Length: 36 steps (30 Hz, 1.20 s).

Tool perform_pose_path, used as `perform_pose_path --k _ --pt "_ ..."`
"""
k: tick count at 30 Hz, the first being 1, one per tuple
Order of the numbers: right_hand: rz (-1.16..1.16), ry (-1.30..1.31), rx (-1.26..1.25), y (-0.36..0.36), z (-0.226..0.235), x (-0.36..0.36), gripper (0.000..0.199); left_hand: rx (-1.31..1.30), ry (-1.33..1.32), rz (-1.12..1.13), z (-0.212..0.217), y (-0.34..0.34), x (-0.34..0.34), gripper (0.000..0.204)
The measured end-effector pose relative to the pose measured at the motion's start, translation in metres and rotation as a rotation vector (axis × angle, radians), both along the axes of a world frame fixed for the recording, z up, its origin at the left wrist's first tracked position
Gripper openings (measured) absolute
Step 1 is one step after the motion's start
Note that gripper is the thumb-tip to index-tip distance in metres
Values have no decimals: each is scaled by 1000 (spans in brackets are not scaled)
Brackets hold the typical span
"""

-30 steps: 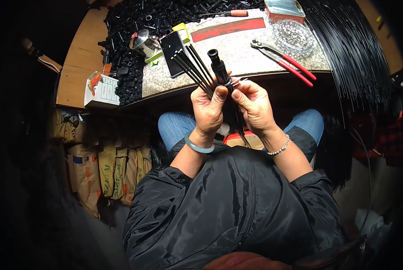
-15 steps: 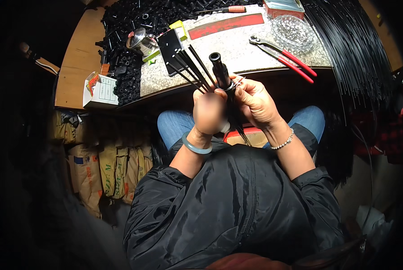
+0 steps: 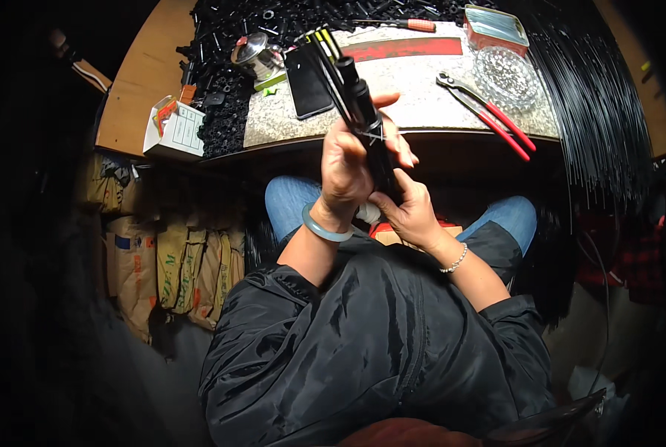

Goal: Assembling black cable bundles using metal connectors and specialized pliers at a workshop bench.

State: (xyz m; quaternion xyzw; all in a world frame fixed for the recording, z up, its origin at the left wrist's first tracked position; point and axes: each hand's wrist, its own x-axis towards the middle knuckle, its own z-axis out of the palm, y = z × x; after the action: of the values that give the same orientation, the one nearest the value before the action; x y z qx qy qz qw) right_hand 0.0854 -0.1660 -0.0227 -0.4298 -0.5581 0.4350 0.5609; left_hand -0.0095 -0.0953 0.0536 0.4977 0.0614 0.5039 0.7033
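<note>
I saw my left hand (image 3: 351,167) wrapped around a smooth black tube (image 3: 362,104) bundled with thin black rods (image 3: 325,56) above my lap, my right hand (image 3: 407,212) seemingly pinching its lower end, near red-handled pliers (image 3: 489,115).

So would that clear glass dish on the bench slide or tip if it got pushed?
The glass dish looks wide and shallow, so it would probably slide, not tip. It sits beside the red-handled pliers and could knock them. Being glass, it may chip.
</note>
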Motion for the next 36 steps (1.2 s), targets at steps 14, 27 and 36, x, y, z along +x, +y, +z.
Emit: perform_pose_path --k 14,27,36 --pt "-457 -276 521 2 61 28 96 149 518 445 17 -27 12 22" --pt "-532 -427 704 1 83 25 21 162 463 592 6 -28 20 16" --pt "-538 -807 917 2 96 43 29 42 450 537 9 -29 16 18"
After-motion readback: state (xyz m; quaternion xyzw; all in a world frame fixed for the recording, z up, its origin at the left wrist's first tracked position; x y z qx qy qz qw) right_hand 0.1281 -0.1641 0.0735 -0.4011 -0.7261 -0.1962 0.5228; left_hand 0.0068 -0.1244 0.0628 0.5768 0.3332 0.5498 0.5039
